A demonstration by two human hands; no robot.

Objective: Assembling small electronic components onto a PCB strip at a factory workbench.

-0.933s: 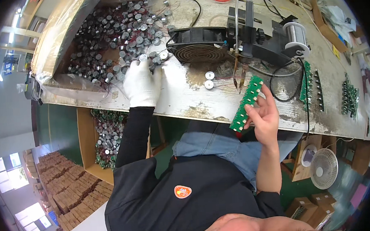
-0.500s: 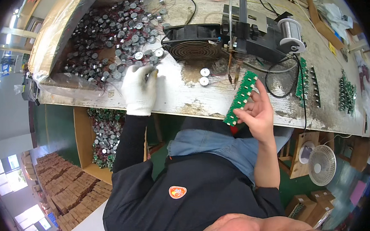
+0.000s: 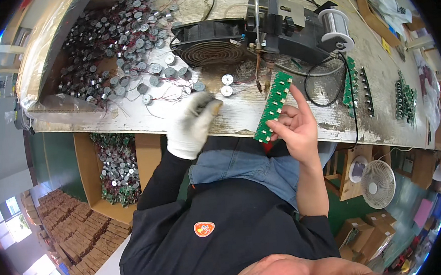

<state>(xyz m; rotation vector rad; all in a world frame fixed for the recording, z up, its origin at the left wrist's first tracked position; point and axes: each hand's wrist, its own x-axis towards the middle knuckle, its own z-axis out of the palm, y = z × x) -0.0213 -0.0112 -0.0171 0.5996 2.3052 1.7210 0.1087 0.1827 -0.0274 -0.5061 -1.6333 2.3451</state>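
My right hand (image 3: 298, 132) is bare and closed on a long green circuit board strip (image 3: 274, 105), thumb on its face and fingers behind. Small white parts line the strip, which is tilted above the table's front edge. A white glove covers my left hand (image 3: 189, 129), whose fingers are drawn together at the thumb; whatever they may hold is hidden. Just beyond the glove lie a few small round metal motors (image 3: 198, 87) with thin wires. Two white-faced motors (image 3: 227, 91) sit between my hands, their wires reaching toward the soldering tip (image 3: 259, 86).
Many loose motors (image 3: 137, 41) fill the back left beside a cardboard box (image 3: 39, 63). A black fan (image 3: 209, 44) and a soldering machine with a wire spool (image 3: 335, 30) stand at the back. More green boards (image 3: 350, 87) lie right. Below the table is a box of wired parts (image 3: 118, 170).
My left hand has moved right and nearer, away from the motor pile toward the board. The right hand still holds the circuit board strip. The whole view has shifted slightly.
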